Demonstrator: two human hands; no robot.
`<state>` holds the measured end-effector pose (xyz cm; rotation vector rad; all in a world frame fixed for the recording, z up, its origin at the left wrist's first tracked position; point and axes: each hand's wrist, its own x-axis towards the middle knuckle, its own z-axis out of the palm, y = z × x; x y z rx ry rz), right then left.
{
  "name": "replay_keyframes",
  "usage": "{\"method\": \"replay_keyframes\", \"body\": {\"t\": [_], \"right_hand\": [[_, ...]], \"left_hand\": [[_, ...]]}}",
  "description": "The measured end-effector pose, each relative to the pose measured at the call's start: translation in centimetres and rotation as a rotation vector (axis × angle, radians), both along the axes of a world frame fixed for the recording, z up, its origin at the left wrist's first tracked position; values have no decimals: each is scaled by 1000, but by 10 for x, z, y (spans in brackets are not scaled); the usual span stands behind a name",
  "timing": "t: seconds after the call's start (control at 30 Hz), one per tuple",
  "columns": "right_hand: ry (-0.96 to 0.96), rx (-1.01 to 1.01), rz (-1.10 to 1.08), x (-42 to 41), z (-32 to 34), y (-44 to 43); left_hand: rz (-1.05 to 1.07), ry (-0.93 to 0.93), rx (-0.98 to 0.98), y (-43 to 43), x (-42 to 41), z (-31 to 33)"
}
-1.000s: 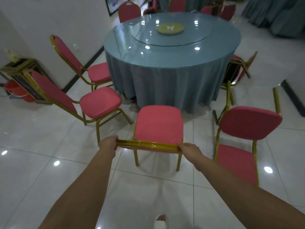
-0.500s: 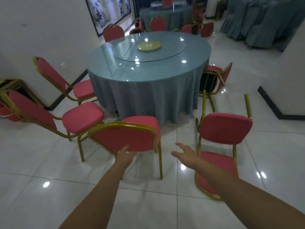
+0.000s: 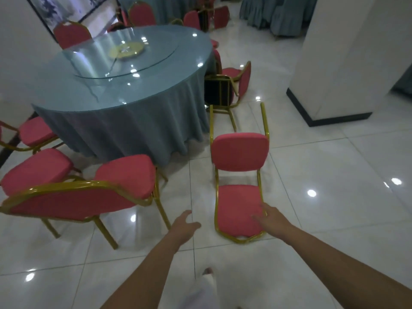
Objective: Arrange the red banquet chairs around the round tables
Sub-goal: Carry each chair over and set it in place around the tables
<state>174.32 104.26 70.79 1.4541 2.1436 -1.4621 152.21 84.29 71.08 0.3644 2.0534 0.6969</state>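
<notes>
A round table [image 3: 124, 121] with a blue-grey cloth and glass turntable stands ahead on the left. A red chair with a gold frame [image 3: 89, 197] stands upright at its near edge, back toward me. To its right a second red chair [image 3: 239, 152] lies tipped on its back on the floor, legs pointing at the table. My left hand [image 3: 184, 225] hovers open over the floor between the two chairs. My right hand [image 3: 270, 219] is open, fingers spread over the lower red pad of the tipped chair; contact is unclear.
Two more upright red chairs [image 3: 35, 168] stand at the table's left. Another overturned chair [image 3: 229, 85] lies by the table's right side. A white pillar [image 3: 347, 63] rises at right. More red chairs [image 3: 142, 14] and a covered table fill the back. Glossy tiles [image 3: 334, 186] spread to the right.
Both hands let go of the upright chair's back rail. My view swung right, and my hands moved toward the tipped chair, the right one now over its pad.
</notes>
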Motion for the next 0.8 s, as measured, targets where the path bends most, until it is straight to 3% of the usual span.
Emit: {"method": "replay_keyframes", "body": {"t": [0.5, 0.67, 0.8], "right_hand": [[-232, 3, -37, 36, -3, 144], [-269, -43, 99, 45, -28, 197], [-336, -7, 344, 51, -59, 248]], "left_hand": [[-91, -60, -188, 169, 0, -53], [-20, -31, -223, 203, 22, -61], [118, 3, -287, 222, 45, -75]]}}
